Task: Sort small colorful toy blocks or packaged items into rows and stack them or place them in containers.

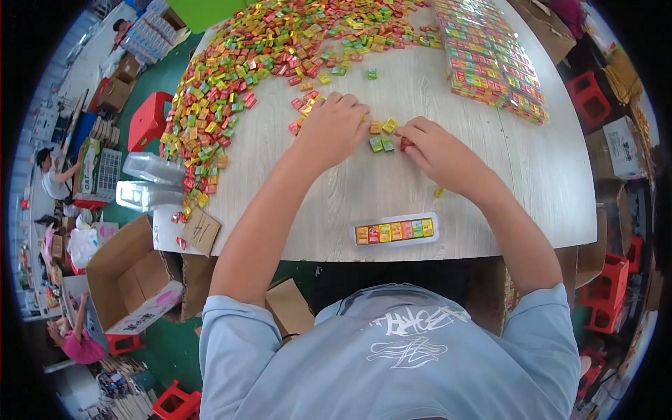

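Small wrapped candies, cube-shaped and brightly coloured, lie on the pale wooden table (pixel 336 203). My left hand (pixel 330 129) is curled low over the tabletop beside a few red and yellow candies (pixel 306 105); whatever its fingers close on is hidden. Between my hands sit an orange candy (pixel 376 127), a yellow candy (pixel 389 126) and a pair of green candies (pixel 381 144). My right hand (pixel 439 155) pinches a red candy (pixel 405 143) at the right of this group. Closer to me, a narrow white tray (pixel 394 242) holds one row of mixed-colour candies.
A big loose heap of candies (pixel 280 49) spreads over the far and left side. Clear-wrapped candy packs (pixel 490 63) are stacked at far right. Clear plastic boxes (pixel 148 194) and a cardboard piece (pixel 201 231) are at the left edge, above an open carton (pixel 133 276).
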`<state>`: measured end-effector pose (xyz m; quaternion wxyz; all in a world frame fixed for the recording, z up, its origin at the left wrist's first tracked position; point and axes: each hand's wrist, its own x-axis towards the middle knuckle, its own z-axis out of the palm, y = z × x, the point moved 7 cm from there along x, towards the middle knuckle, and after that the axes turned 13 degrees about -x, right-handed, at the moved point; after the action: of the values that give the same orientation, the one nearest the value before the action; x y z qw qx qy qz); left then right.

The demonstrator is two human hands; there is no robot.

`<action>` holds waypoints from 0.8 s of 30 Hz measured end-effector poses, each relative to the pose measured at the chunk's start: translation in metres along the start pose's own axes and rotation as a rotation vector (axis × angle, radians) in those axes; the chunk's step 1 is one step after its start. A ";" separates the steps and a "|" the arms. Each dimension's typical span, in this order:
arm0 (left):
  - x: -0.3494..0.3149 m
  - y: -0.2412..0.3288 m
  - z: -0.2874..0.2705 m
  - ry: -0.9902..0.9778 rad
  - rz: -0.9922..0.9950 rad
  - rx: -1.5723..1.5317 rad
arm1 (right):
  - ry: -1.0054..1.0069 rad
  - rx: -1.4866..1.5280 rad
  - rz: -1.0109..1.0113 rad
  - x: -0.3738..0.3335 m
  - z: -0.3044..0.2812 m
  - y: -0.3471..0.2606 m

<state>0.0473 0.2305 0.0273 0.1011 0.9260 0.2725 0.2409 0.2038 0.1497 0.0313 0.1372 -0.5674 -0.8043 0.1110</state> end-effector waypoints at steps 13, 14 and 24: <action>-0.022 0.003 -0.005 -0.143 -0.117 -0.375 | -0.030 -0.028 -0.084 0.013 0.009 -0.006; -0.023 0.004 -0.005 -0.129 -0.112 -0.361 | -0.040 -0.047 -0.095 0.015 0.011 -0.009; -0.015 0.018 0.008 -0.187 -0.020 -0.258 | 0.048 -0.108 0.060 0.001 0.000 0.013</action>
<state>0.0486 0.2064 0.0206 0.2464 0.9210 0.2378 0.1857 0.2152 0.1549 0.0274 0.1225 -0.6005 -0.7881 0.0579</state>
